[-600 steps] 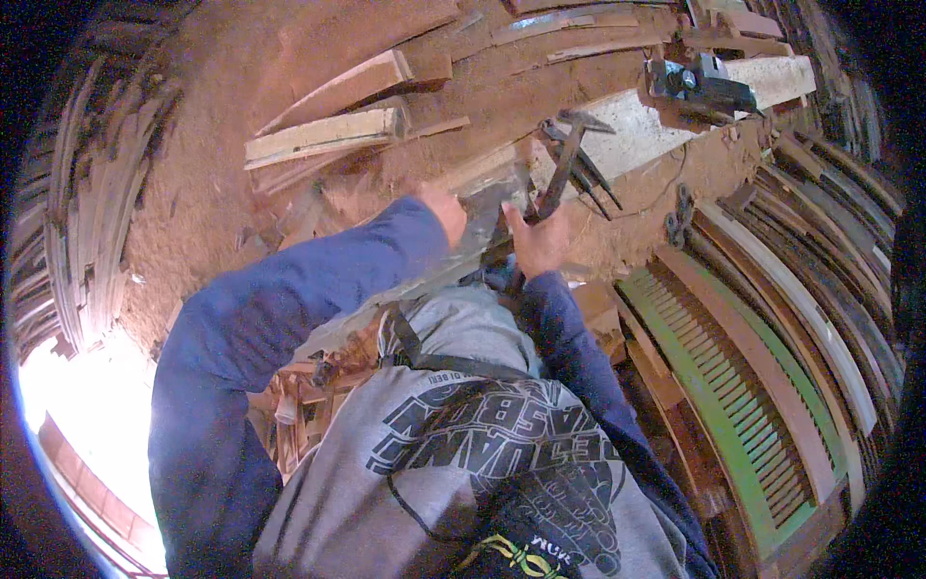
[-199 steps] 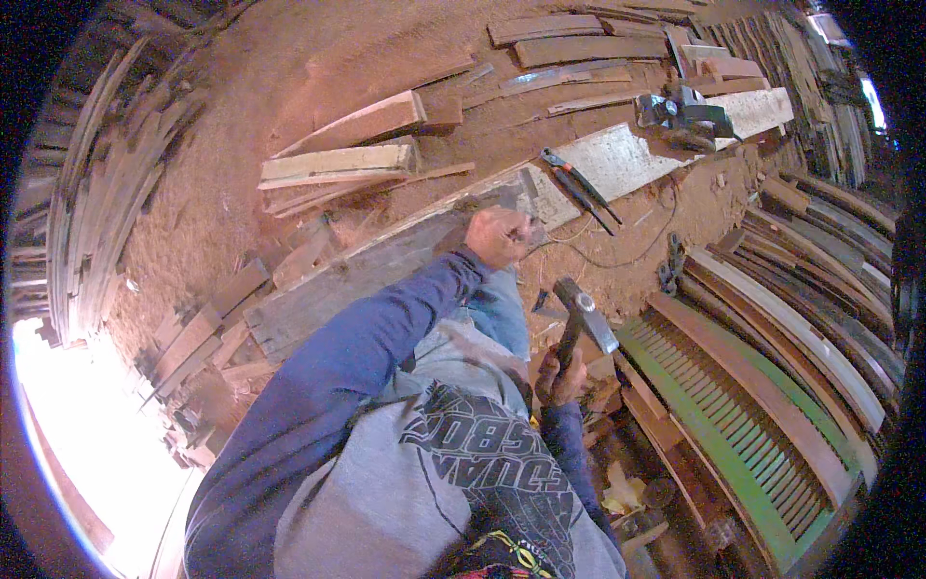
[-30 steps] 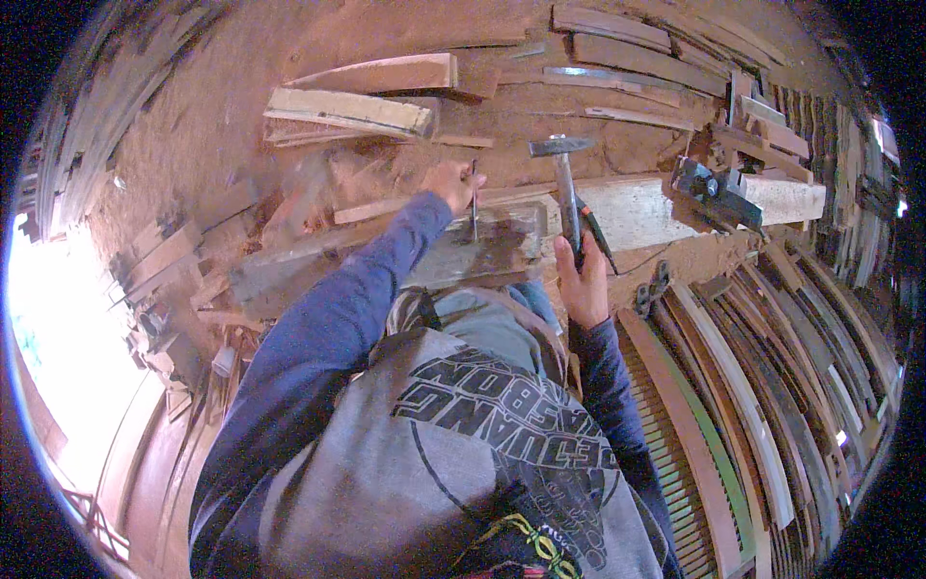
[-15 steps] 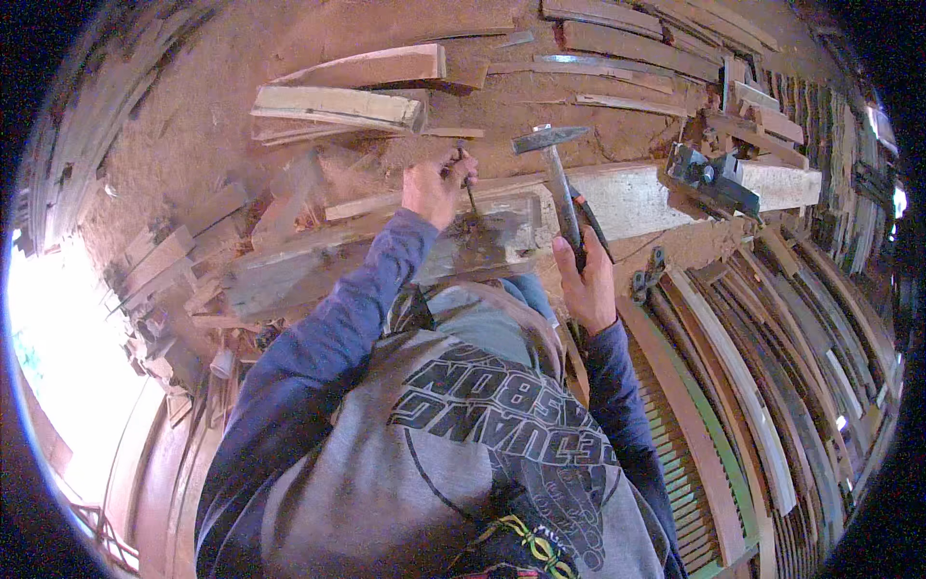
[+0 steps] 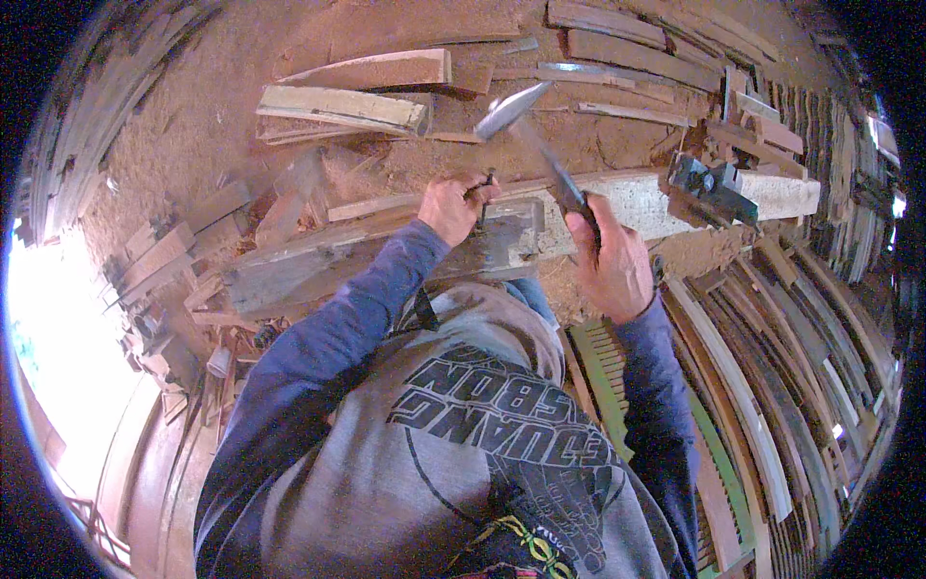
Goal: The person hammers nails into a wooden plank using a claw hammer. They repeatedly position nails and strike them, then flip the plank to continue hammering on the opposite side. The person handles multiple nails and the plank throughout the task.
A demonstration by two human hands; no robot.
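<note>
My left hand (image 5: 453,209) is closed around a thin dark metal rod (image 5: 489,179), which stands nearly upright on a weathered grey plank (image 5: 386,256). Its head shows above my fingers; whether it is a nail or a slim chisel I cannot tell. In my right hand (image 5: 614,262) is a hammer (image 5: 514,110), gripped by its dark handle. The hammer head, blurred by motion, is raised up and to the left, above and beyond the rod. Beneath, a long pale beam (image 5: 644,200) runs out to the right.
A dark hand plane (image 5: 712,188) sits on the beam's right part. Cut wood blocks (image 5: 342,109) lie on the dusty ground beyond. Many long boards (image 5: 772,367) are stacked at the right, and offcuts (image 5: 159,261) are heaped at the left.
The hammer has swung leftward, its head tilting toward the rod, as my right hand moved up a little. My left hand and the rod have shifted slightly right and nearer.
</note>
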